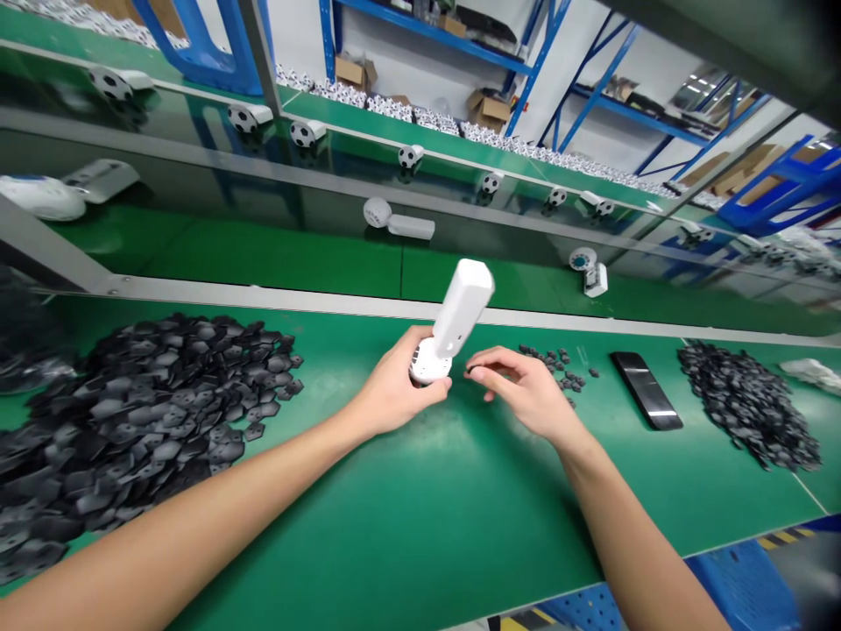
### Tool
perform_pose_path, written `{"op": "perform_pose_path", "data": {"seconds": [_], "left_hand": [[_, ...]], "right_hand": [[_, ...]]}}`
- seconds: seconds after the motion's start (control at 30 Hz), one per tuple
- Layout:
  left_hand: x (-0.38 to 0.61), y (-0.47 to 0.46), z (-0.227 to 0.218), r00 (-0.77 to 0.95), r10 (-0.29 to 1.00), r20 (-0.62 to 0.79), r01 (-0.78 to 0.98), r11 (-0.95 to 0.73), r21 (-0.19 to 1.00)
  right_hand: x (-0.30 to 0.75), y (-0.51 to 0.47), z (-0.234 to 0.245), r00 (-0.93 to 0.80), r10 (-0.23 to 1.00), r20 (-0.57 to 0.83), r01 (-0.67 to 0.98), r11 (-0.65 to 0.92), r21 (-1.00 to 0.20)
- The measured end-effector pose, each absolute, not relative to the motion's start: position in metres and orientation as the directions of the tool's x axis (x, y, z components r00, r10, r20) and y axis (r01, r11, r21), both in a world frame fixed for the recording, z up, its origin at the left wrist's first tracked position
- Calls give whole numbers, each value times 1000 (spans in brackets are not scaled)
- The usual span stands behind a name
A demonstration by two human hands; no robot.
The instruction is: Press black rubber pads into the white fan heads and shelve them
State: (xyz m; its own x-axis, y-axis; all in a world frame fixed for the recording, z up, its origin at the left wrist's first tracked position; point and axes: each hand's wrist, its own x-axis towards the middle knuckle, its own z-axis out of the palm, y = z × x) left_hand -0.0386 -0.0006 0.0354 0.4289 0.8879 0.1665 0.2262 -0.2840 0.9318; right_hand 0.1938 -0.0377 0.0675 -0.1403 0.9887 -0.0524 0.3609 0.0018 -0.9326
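Note:
My left hand [404, 381] is closed around the round end of a white plastic device [463, 307], whose long rectangular body sticks up and tilts to the right. Dark slots show on the round part. Just right of it, my right hand [519, 386] pinches a small black plastic piece [470, 370] between thumb and fingertips, apart from the device. Several similar small black pieces [571, 381] lie scattered beyond the right hand. To the left of my left arm spreads a large heap of flat black pentagon-shaped pieces [164, 412].
A black phone [647, 390] lies right of my hand, beside a pile of small black parts [749, 403]. Behind the metal rail [328, 300], a green conveyor belt [295, 258] carries white devices [411, 228]. Football-patterned units [307, 133] line a shelf above it.

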Motion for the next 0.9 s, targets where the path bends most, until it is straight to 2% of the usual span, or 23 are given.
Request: {"op": "perform_pose_path", "data": {"seconds": [0.1,0.4,0.7,0.9], "left_hand": [[-37,-1,36,459,871,175,248,-315,916],[-37,-3,32,496,828,263,216,-411,886],[-36,-4,33,508,828,237,230,-396,889],[-36,-6,36,559,790,252,240,-445,863]], "right_hand": [[190,-42,71,-134,986,-99,269,-60,-961],[182,-45,63,-115,957,-268,169,-247,-954],[183,-49,64,-188,956,-224,257,-172,-951],[182,-49,61,-163,913,-375,199,-342,-918]]}}
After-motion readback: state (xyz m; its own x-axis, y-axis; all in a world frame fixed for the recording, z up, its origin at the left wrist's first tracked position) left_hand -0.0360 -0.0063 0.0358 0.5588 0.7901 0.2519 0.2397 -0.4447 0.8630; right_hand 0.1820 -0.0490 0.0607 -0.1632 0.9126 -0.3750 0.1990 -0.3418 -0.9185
